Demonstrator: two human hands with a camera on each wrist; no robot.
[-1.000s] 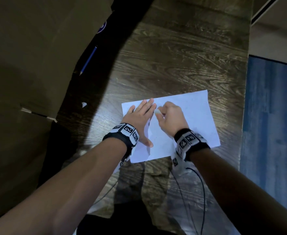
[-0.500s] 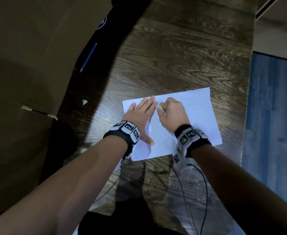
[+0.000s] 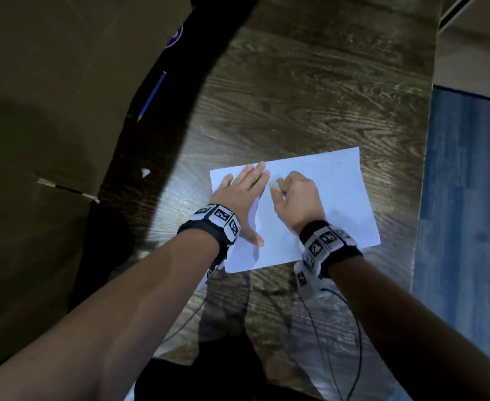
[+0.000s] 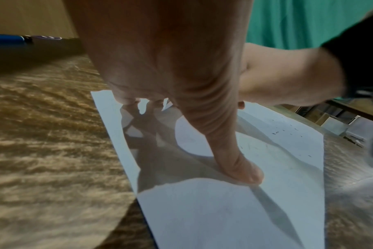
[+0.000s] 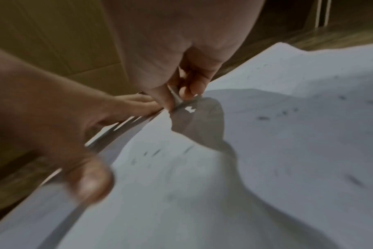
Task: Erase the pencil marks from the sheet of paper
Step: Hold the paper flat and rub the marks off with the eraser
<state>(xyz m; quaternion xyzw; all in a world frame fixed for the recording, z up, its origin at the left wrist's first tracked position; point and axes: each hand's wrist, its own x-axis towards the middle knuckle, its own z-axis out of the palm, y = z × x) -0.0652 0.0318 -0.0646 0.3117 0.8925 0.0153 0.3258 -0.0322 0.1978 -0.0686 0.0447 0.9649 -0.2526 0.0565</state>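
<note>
A white sheet of paper (image 3: 336,195) lies on the dark wooden table (image 3: 310,105). My left hand (image 3: 242,195) lies flat on the sheet's left part, fingers straight, thumb (image 4: 241,161) pressing the paper (image 4: 213,210). My right hand (image 3: 294,195) is curled beside it and pinches a small pale eraser (image 3: 274,185) against the sheet. In the right wrist view the thumb and finger pinch the eraser (image 5: 176,99) on the paper (image 5: 266,151). Small dark specks and faint pencil marks (image 4: 279,132) dot the sheet, blurred in the right wrist view.
A blue pencil (image 3: 152,95) lies at the table's far left in shadow, next to a cardboard box (image 3: 49,111). A small white scrap (image 3: 145,172) sits left of the sheet. Black cables (image 3: 333,337) trail off the near edge. Blue floor (image 3: 469,198) lies right of the table.
The right hand with the eraser has shifted slightly over the sheet beside the left fingertips. The left hand stays flat on the paper.
</note>
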